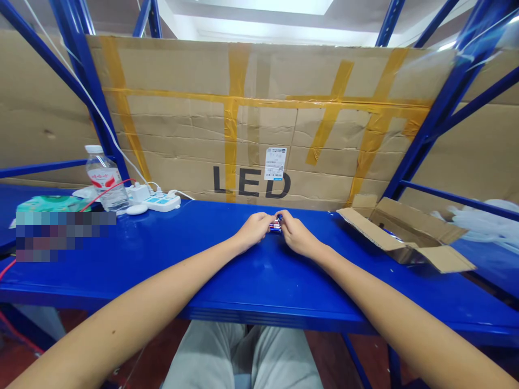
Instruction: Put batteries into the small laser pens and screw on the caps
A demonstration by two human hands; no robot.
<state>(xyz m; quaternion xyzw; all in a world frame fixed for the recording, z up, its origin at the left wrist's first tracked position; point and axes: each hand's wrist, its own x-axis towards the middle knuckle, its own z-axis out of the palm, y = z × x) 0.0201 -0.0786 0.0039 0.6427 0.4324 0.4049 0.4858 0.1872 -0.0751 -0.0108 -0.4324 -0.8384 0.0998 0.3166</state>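
Several small batteries [275, 227], shiny blue with red and silver, lie side by side at the middle of the blue table. From the left, my left hand [255, 228] is closed on their near ends, fingers curled. My right hand [297, 233] closes on them from the other side, with its thumb and forefinger bent over the right ends. The batteries show only in the narrow gap between both hands; my fingers hide the rest. Both hands rest at or just above the table top [267, 281].
An open cardboard box [405, 229] stands at the right, something shiny inside. On the left are a water bottle [106, 181], a white power strip [162, 201] with cables and a green pack [52, 204]. A large cardboard panel [182, 140] marked LED stands behind, between blue rack posts [430, 124].
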